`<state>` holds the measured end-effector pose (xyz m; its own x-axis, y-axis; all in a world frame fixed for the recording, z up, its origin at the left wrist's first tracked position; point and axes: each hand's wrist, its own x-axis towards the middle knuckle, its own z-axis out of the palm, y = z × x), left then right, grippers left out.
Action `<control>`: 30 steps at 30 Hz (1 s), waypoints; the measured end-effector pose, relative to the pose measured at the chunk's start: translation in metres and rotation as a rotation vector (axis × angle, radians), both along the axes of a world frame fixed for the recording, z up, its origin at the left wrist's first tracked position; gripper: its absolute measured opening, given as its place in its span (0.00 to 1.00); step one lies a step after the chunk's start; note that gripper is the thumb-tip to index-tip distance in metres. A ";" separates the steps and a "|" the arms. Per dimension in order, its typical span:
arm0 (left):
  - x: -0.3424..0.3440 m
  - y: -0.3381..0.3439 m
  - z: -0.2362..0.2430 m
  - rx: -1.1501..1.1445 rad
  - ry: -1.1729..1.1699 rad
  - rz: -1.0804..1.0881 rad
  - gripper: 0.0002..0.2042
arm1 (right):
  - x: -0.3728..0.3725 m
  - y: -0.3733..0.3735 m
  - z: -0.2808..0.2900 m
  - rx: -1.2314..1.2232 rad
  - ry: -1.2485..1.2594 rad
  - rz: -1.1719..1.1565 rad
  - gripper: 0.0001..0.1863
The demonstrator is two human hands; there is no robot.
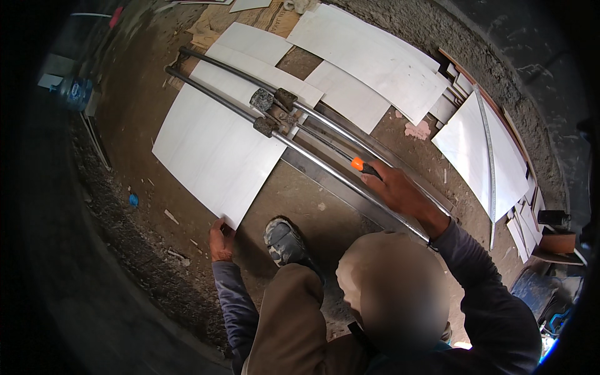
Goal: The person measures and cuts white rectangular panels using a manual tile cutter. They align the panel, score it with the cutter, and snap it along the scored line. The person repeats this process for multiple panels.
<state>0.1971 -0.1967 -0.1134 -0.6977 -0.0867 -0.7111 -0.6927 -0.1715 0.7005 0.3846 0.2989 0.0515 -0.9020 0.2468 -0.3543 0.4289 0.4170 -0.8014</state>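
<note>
Right hand (395, 187), centre right, curled round orange-black handle (358, 164); left hand (222, 242), lower left, touching tile (215, 153) corner, grip unclear. Best keep tile flat, pressure even.

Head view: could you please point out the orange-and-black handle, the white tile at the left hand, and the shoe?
Orange-and-black handle (369, 169), head view: on its black part.
White tile (211, 156), head view: on its broad bare face.
Shoe (285, 242), head view: on its patterned upper.

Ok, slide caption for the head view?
Right grip on the tile cutter handle, left grip at a corner of a white tile.
</note>
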 end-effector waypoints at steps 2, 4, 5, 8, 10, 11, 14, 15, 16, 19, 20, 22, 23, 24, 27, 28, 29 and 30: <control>0.000 0.000 0.002 -0.005 0.000 -0.009 0.06 | 0.002 0.000 -0.001 0.005 0.027 0.004 0.21; 0.001 0.001 0.003 -0.037 -0.010 -0.013 0.06 | 0.003 0.001 0.000 0.003 0.031 0.005 0.21; 0.001 0.001 0.004 -0.026 -0.007 -0.022 0.06 | 0.004 0.001 0.001 -0.003 0.022 0.004 0.20; 0.000 0.002 0.004 -0.057 -0.012 -0.035 0.06 | 0.006 0.002 0.004 -0.007 0.038 0.007 0.20; 0.000 0.002 0.003 -0.089 -0.028 -0.021 0.06 | 0.007 0.002 0.004 0.000 0.050 0.012 0.21; 0.000 0.002 0.003 -0.077 -0.012 -0.025 0.06 | 0.007 0.003 0.004 0.005 0.047 0.014 0.21; 0.000 0.002 0.002 -0.073 -0.008 -0.002 0.06 | 0.009 0.003 0.003 0.009 0.011 0.010 0.21; 0.000 0.003 0.003 -0.079 -0.009 -0.009 0.06 | 0.010 0.003 0.003 0.008 -0.006 0.006 0.21; 0.000 0.003 0.004 -0.085 -0.010 -0.018 0.06 | 0.011 0.003 0.002 0.017 0.009 0.004 0.21; 0.001 0.007 0.009 -0.113 -0.033 -0.017 0.06 | 0.012 0.002 0.001 0.033 0.032 -0.001 0.21; 0.001 0.009 0.011 -0.093 -0.034 -0.017 0.06 | 0.012 0.002 0.001 0.032 0.022 0.002 0.21; 0.001 0.012 0.015 -0.096 -0.041 -0.007 0.06 | 0.013 0.002 0.001 0.028 0.024 0.002 0.20; 0.001 0.013 0.017 -0.105 -0.038 -0.006 0.05 | 0.012 0.002 0.001 0.027 0.036 0.000 0.20; 0.002 0.014 0.018 -0.115 -0.035 -0.004 0.05 | 0.012 0.002 0.001 0.018 0.052 -0.001 0.20; 0.002 0.015 0.018 -0.116 -0.023 -0.013 0.04 | 0.011 0.003 0.003 0.017 0.014 0.015 0.20; 0.001 0.014 0.017 -0.141 -0.031 -0.003 0.04 | 0.011 0.004 0.003 0.017 0.010 0.016 0.20; 0.001 0.014 0.016 -0.107 -0.017 -0.014 0.04 | 0.011 0.004 0.004 0.016 0.005 0.017 0.19; 0.001 0.013 0.015 -0.103 -0.016 -0.010 0.04 | 0.011 0.004 0.004 0.015 0.001 0.018 0.19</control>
